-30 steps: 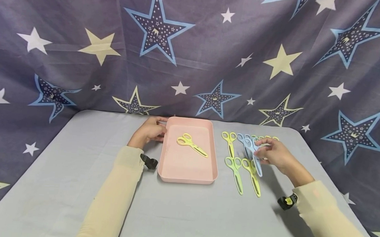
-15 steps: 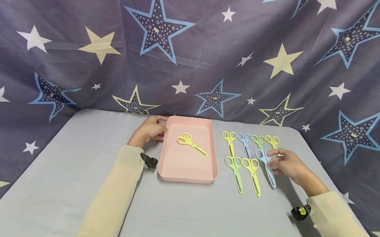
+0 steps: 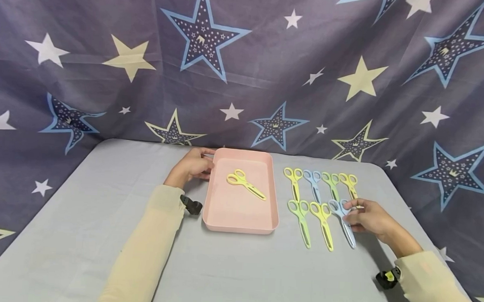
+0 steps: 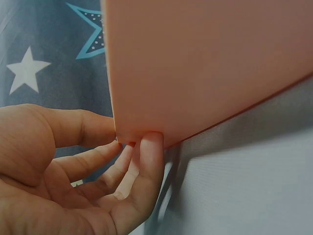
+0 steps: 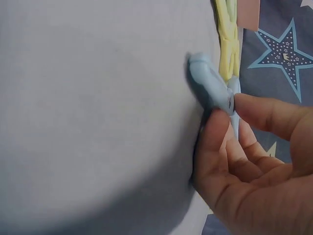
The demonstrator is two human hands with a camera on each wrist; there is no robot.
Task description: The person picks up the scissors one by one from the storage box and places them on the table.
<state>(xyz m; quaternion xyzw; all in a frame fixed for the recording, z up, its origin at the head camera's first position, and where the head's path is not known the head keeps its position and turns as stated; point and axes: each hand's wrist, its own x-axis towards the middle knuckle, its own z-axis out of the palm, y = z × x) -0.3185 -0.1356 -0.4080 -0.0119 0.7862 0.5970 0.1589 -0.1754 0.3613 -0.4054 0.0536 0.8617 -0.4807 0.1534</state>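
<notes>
My right hand [image 3: 372, 220] pinches a pair of light blue scissors [image 3: 348, 234] by the handle end, at the right of a front row; in the right wrist view its blade [image 5: 209, 81] lies low over the cloth, contact unclear. Beside it lie yellow scissors [image 3: 325, 229] and green scissors [image 3: 304, 228]. My left hand [image 3: 190, 168] holds the pink tray [image 3: 238, 229] at its left side; in the left wrist view thumb and fingers [image 4: 152, 161] are bent against its wall. Yellow scissors [image 3: 246, 184] lie inside the tray.
Behind the front row lie more scissors: yellow [image 3: 295, 185], blue [image 3: 314, 186], green [image 3: 332, 184] and yellow [image 3: 350, 185]. A grey cloth [image 3: 228, 276] covers the table. The star-patterned curtain [image 3: 265, 89] hangs along its back and sides.
My right hand has carried the blue scissors right and toward me, from over the other scissors down to the front row's right end. The left hand and tray stay put.
</notes>
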